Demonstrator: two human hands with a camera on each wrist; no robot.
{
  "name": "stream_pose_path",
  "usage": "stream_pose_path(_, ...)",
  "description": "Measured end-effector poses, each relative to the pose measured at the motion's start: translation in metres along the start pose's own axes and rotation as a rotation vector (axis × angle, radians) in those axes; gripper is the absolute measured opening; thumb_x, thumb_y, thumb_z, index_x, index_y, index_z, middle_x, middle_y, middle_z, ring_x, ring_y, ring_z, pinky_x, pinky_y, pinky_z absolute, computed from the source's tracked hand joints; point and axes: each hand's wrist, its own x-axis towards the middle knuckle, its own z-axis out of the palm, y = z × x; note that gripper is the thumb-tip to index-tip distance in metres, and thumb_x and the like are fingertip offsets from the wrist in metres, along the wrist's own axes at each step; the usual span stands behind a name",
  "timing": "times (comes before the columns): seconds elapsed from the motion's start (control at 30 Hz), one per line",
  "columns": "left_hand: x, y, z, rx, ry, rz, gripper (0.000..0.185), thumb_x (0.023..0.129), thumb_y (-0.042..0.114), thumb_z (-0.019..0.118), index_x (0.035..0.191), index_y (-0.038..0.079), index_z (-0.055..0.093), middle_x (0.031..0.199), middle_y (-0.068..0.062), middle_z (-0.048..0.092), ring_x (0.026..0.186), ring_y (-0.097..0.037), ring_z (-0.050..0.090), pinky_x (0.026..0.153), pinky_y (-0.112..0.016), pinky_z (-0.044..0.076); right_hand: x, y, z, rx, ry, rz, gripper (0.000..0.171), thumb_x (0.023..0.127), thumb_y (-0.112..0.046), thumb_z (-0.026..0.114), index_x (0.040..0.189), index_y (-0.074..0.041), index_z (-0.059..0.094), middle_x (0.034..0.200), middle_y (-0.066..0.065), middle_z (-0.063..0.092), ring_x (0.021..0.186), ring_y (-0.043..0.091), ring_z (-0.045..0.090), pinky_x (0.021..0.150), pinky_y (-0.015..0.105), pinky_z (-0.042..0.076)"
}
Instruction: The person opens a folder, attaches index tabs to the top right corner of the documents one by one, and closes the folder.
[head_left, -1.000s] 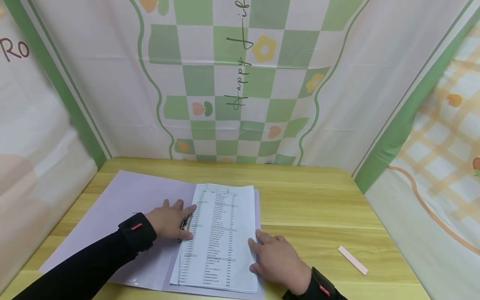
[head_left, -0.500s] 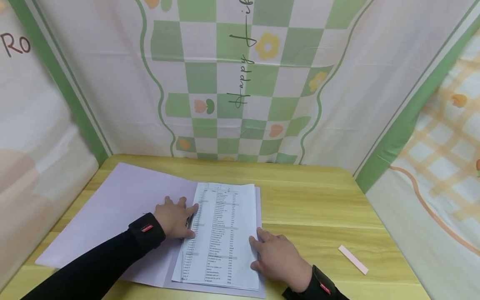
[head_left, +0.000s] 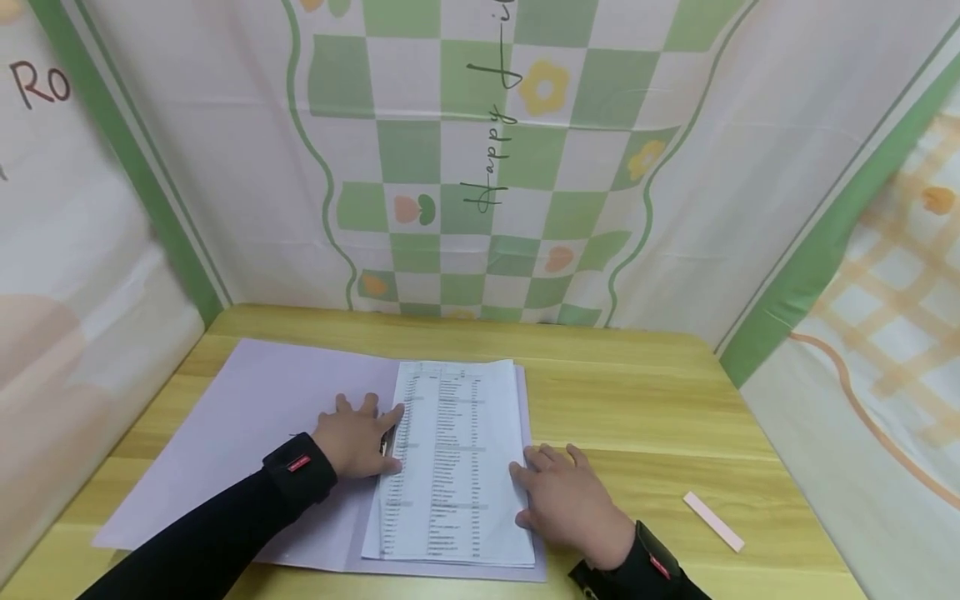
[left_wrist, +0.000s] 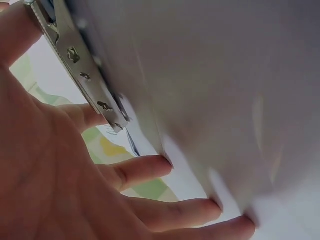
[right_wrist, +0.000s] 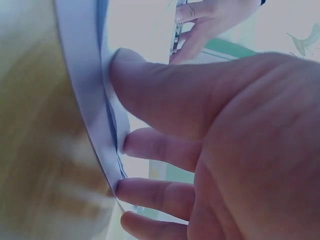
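Two hands are working one stack of printed sheets [head_left: 453,462], which is lying on the right half of an open lilac folder [head_left: 255,417] on our wooden table [head_left: 637,417]. We're keeping it simple here: the stack is sitting near the middle of the table, closer to the front edge, with its left margin running along the folder's spine.

Our left hand [head_left: 358,442] is resting on that spine with the fingers spread fairly flat, fingertips touching the left edge of the paper. The metal clip [left_wrist: 75,60] of the folder is sitting right under the thumb and palm there; in the left wrist view we're seeing it against the hand, but we can't tell if the thumb is really pinching it or just lying on it.

Our right hand [head_left: 564,500] is lying flat and relaxed at the stack's right edge, fingers straight and pushing against the paper edges, gripping nothing. The right wrist view is showing the fingertips [right_wrist: 150,145] touching the sheet edges.

Off to the right, well apart from the folder, a small pale pink strip [head_left: 713,522] is lying on the table. Checked green-and-white cloth backdrops [head_left: 487,167] are hanging around us.
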Motion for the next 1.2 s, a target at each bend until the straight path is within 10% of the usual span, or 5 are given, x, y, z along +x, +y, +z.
stream_pose_path(0.67, -0.005, 0.007, -0.007, -0.067, -0.043, -0.027, 0.088, 0.080, 0.063, 0.069, 0.153, 0.023, 0.042, 0.149, -0.027, 0.036, 0.130, -0.066, 0.026, 0.090, -0.078, 0.032, -0.048, 0.027, 0.000, 0.125, 0.110, 0.015, 0.043, 0.085, -0.036, 0.074, 0.114, -0.005, 0.070, 0.110, 0.010, 0.070, 0.108, 0.028, 0.063, 0.089, 0.056, 0.046)
stream_pose_path(0.9, -0.009, 0.013, -0.003, 0.020, 0.033, 0.056, 0.072, 0.087, 0.054, 0.069, 0.146, 0.015, 0.053, 0.149, -0.022, 0.043, 0.135, -0.053, 0.033, 0.094, -0.077, 0.029, -0.055, 0.033, 0.003, 0.121, 0.140, -0.004, 0.038, 0.084, -0.036, 0.075, 0.107, -0.006, 0.070, 0.091, 0.004, 0.068, 0.079, 0.020, 0.064, 0.070, 0.045, 0.052)
stream_pose_path(1.2, -0.029, 0.037, -0.009, 0.055, 0.047, 0.112, 0.063, 0.087, 0.045, 0.072, 0.140, 0.013, 0.059, 0.147, -0.020, 0.046, 0.133, -0.049, 0.039, 0.093, -0.074, 0.036, -0.057, 0.031, 0.002, 0.141, 0.138, 0.018, 0.037, 0.083, -0.035, 0.076, 0.106, -0.006, 0.071, 0.096, 0.005, 0.068, 0.079, 0.021, 0.065, 0.066, 0.044, 0.052)
